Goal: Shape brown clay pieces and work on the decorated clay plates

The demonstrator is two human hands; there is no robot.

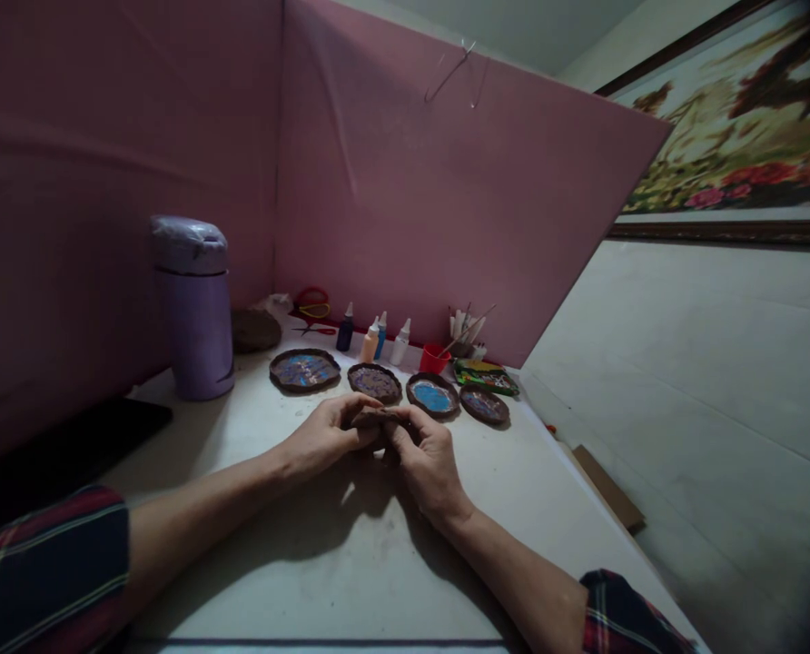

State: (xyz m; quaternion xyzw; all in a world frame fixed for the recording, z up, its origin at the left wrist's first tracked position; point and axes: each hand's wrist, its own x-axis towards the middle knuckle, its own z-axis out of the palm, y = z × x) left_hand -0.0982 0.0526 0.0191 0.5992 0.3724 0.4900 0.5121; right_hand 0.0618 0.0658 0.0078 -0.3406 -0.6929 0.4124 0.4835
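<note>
Between both hands, just above the white tabletop, is a flattened piece of brown clay [372, 417]. My left hand [333, 429] pinches its left side, thumb below and fingers over the top. My right hand [424, 451] grips the right side, its thumb pressed against the near edge. Fingers cover much of the clay, so its full shape is hidden. Beyond the hands lies a row of shallow brown clay dishes: one with blue and white streaks [305, 371], a speckled one [376, 383], one filled with light blue [433, 395], and a small dark one [485, 405].
A purple tumbler [197, 313] stands at the left, with a brown clay lump [256, 330] behind it. Farther back are scissors [316, 329], several paint bottles [370, 343], a red cup [435, 358] with a brush, and a green packet [485, 376]. Pink panels [432, 200] enclose the back.
</note>
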